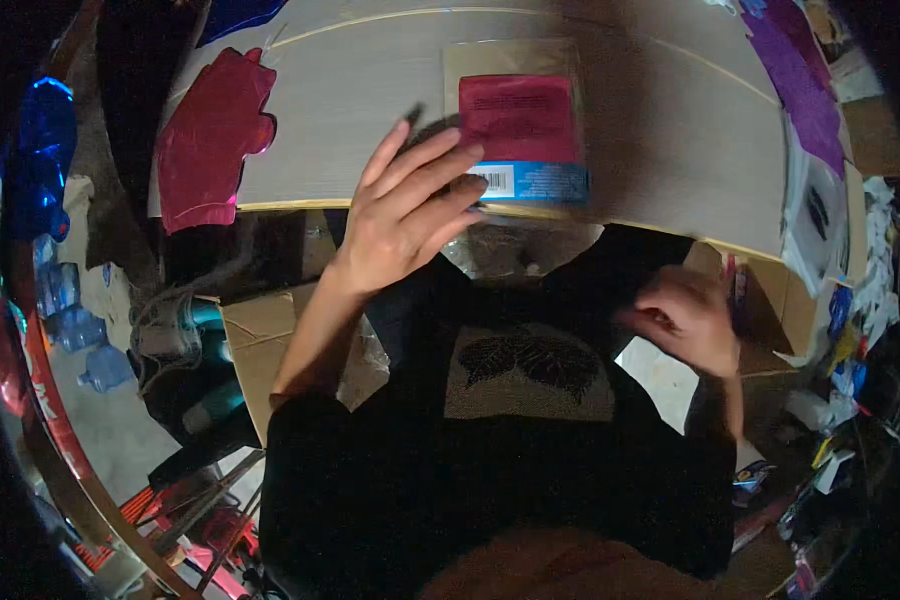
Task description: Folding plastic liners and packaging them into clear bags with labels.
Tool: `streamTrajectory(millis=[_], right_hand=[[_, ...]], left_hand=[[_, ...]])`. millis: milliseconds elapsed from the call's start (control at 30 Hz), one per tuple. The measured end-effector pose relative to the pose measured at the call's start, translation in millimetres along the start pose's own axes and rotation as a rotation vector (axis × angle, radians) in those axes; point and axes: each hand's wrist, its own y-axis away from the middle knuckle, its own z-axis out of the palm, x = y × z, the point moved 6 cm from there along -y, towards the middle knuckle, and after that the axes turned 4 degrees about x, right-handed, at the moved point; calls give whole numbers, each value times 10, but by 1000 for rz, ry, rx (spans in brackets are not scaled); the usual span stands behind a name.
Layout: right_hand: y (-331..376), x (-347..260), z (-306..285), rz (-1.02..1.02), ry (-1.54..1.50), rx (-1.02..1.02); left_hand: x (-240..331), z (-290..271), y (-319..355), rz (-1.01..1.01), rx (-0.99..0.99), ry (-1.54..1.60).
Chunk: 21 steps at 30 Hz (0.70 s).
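Left hand (410, 215) rests on flat packet (518, 120); red foil (210, 135) lies nearby.

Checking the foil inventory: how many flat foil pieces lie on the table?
3 that I can tell: a magenta foil piece at the table's left end, a purple foil piece at its right end, a blue foil piece top left. Dark edges may hide more.

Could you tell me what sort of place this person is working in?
Probably a cluttered home craft or party-supply workspace: a pale worktable carries flat foil balloons, red and purple, the left hand rests on a packaged item, and cardboard boxes crowd the floor.
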Motion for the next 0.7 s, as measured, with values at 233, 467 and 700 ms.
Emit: streamTrajectory(millis=[233, 467, 700], right_hand=[[-665, -204, -274, -327, 468, 389], [-1072, -95, -285, 106, 174, 278], [-1307, -20, -321, 346, 41, 61]], left_hand=[[61, -44, -53, -97, 144, 75], [-19, -67, -86, -379, 188, 144], [-95, -129, -174, -614, 301, 69]])
